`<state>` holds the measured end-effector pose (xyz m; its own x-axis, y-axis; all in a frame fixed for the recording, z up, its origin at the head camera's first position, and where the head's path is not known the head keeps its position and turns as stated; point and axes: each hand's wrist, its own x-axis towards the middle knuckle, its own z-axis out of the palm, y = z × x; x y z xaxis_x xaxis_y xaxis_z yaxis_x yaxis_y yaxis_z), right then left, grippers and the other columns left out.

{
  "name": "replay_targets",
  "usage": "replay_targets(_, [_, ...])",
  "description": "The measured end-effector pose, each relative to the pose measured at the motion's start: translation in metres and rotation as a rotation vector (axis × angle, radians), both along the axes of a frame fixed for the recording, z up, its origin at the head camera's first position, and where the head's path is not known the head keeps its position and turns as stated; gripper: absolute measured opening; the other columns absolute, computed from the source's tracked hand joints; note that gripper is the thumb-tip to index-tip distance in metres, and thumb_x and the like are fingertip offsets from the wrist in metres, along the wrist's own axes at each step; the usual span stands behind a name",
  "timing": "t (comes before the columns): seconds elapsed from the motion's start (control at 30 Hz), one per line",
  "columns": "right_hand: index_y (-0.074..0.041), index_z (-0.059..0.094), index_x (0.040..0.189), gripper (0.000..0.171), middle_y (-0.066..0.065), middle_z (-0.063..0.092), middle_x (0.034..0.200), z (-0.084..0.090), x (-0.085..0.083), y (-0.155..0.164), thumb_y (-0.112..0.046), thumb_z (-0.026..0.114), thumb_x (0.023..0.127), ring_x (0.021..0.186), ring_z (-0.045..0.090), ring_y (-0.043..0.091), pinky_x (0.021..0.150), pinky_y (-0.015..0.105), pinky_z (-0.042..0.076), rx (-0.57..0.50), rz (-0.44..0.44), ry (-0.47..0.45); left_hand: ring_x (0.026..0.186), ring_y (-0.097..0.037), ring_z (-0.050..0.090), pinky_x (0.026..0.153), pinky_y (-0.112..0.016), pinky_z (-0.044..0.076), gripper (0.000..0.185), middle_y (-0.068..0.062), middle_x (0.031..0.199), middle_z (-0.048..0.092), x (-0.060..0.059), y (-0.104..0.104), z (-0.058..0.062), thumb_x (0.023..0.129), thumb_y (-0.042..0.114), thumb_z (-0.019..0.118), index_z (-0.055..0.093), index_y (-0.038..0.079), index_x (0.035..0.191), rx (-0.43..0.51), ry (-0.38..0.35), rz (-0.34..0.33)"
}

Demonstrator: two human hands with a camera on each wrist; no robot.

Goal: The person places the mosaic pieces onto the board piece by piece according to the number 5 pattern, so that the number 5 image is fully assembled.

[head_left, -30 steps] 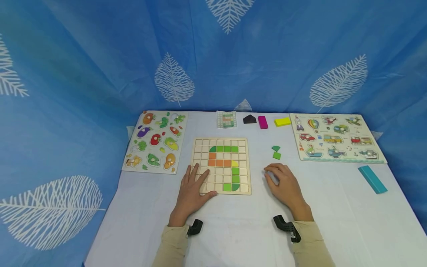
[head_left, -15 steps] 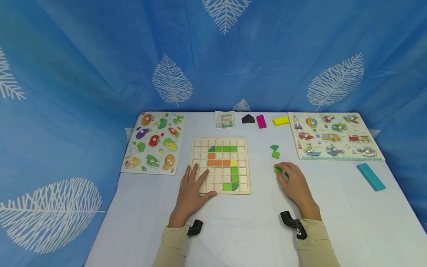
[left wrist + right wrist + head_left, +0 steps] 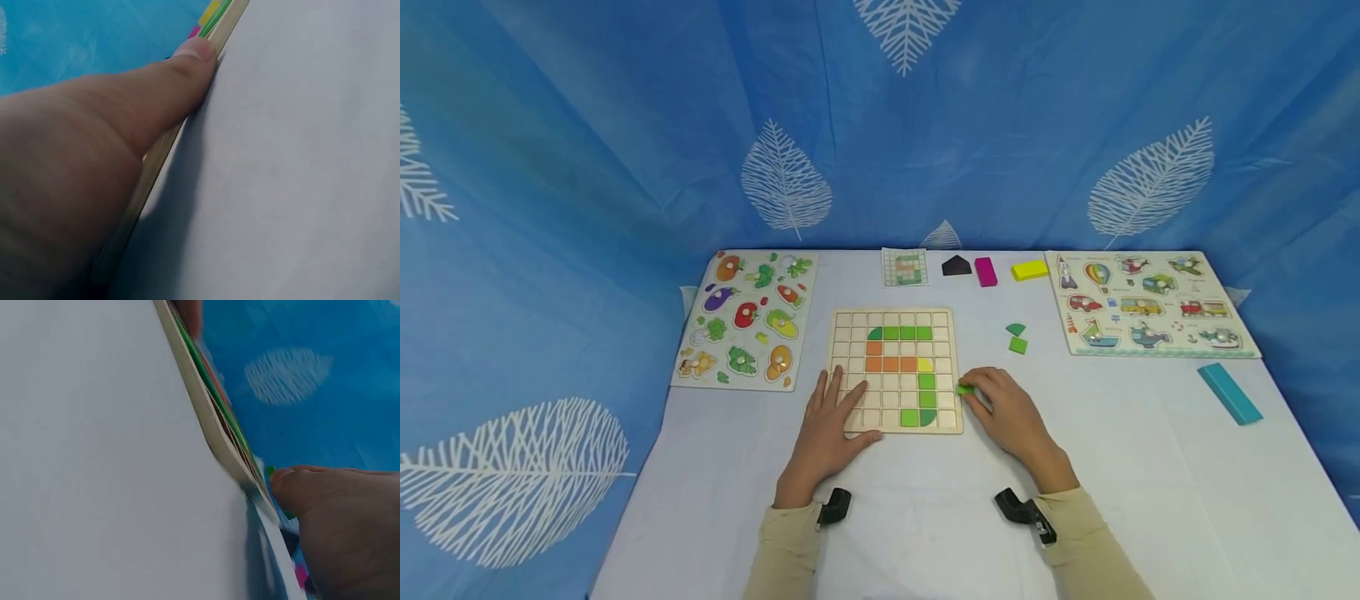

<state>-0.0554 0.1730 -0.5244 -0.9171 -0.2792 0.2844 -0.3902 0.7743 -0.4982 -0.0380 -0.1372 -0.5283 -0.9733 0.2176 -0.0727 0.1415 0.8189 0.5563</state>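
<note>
on the far left lies the vegetable peg puzzle (image 3: 747, 321), well clear of the work. the left hand (image 3: 831, 425) lies flat with straight fingers on the near left corner of the grid board (image 3: 895, 318), thumb against its near edge, holding nothing. it seems best left pressing there so the board cannot slide. the right hand (image 3: 1006, 410) sits just beside the board's right edge, its fingertips pinching a small green tile (image 3: 965, 389). to seat it cleanly, i'd judge it should go in level and squared to an empty cell, without nudging the green column already laid. behind are a pattern card (image 3: 906, 267), black, pink and yellow blocks, two spare green pieces (image 3: 1017, 337), the vehicle puzzle (image 3: 1150, 304) and a teal block (image 3: 1228, 392); none of them blocks the way.
</note>
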Motion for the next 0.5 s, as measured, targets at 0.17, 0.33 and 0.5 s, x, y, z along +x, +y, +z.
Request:
replay_targets(0.17, [-0.015,0.073,0.110,0.018,0.001,0.069,0.116,0.003,0.006,-0.039,-0.018,0.077,0.092,0.110,0.065,0.019,0.092,0.038,0.057,-0.006,0.151,0.055,0.160,-0.037,0.003,0.124,-0.065,0.018,0.088,-0.013,0.172,0.014,-0.001,-0.003,0.001,0.080,0.053,0.082,0.046,0.021,0.155,0.012,-0.004,0.006])
replay_targets(0.33, [-0.017,0.075,0.106,0.015,-0.002,0.070,0.115,0.006,0.010,-0.073,-0.019,0.078,0.091,0.108,0.066,0.016,0.091,0.035,0.057,0.014,0.248,0.099,0.160,-0.039,0.005,0.123,-0.066,0.020,0.088,-0.014,0.172,0.016,0.000,-0.003,0.000,0.080,0.055,0.081,0.047,0.021,0.154,0.008,0.017,0.004])
replay_targets(0.5, [-0.019,0.076,0.101,0.009,-0.004,0.071,0.112,0.007,0.012,-0.093,-0.020,0.077,0.092,0.103,0.066,0.015,0.088,0.033,0.057,0.072,0.261,0.089,0.160,-0.038,0.005,0.123,-0.067,0.020,0.088,-0.013,0.172,0.015,0.000,-0.002,-0.001,0.080,0.058,0.080,0.047,0.022,0.154,0.009,0.028,0.002])
